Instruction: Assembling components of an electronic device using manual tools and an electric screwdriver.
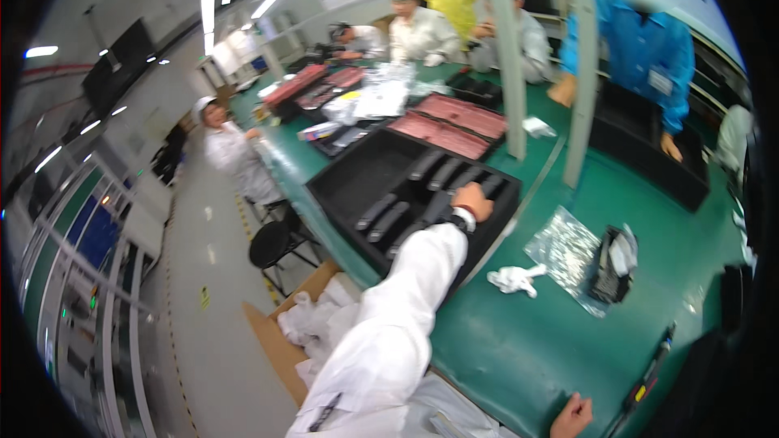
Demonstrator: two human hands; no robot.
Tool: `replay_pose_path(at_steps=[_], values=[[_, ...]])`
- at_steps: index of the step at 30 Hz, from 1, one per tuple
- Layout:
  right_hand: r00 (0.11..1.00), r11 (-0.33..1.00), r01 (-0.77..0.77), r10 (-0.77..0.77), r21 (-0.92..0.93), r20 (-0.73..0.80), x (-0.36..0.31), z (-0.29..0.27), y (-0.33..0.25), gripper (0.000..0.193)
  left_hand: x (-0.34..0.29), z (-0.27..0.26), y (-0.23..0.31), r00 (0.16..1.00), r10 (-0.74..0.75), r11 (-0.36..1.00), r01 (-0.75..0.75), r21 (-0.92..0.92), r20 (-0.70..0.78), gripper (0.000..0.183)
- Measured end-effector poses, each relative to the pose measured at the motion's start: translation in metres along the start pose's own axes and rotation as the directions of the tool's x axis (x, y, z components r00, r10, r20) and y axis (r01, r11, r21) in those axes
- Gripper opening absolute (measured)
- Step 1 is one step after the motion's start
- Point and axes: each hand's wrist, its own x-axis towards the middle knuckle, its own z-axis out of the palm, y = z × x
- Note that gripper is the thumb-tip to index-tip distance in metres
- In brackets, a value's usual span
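Note:
My left hand (474,200), with a dark band at the wrist, reaches into a black foam tray (339,180) on the green table. Its fingers curl down among dark elongated pieces (445,173) standing in the tray's slots. What they grip, if anything, is hidden. More such pieces (388,221) sit in the tray's nearer slots. Low at the right, by the table's near edge, my right hand (573,416) is closed with its fingers curled, and nothing shows in it. Nearest to it lies a thin black tool with red and yellow marks (643,385).
Right of the tray lie a crumpled white wrap (517,279), a clear plastic bag (565,248) and a black packet (614,265). A pinkish-red tray (454,123) and metal posts (578,73) stand beyond. A person in blue (649,53) handles a black bin (641,146). A cardboard box (272,341) is below left.

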Motion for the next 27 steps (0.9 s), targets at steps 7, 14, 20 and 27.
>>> replay_pose_path(at_steps=[7, 14, 20, 27], values=[[0.995, 0.995, 0.092, -0.093, -0.024, -0.046, 0.002, 0.002, -0.013, 0.038, -0.022, -0.008, 0.000, 0.997, -0.072, 0.973, 0.065, -0.220, -0.022, 0.061], [0.993, 0.995, 0.102, -0.101, 0.010, -0.056, 0.003, 0.000, -0.018, 0.038, -0.068, -0.030, 0.026, 0.887, 0.264, 0.887, -0.377, -0.265, -0.380, 0.049], [0.995, 0.996, 0.092, -0.093, -0.011, -0.030, 0.001, 0.005, -0.004, 0.037, -0.259, -0.064, 0.136, 0.567, 0.815, 0.282, -0.566, -0.775, -0.117, 0.048], [0.958, 0.995, 0.088, -0.070, 0.054, -0.277, 0.006, 0.040, 0.072, 0.043, -0.425, -0.063, 0.214, -0.095, 0.795, -0.606, -0.166, -0.778, -0.599, 0.041]])
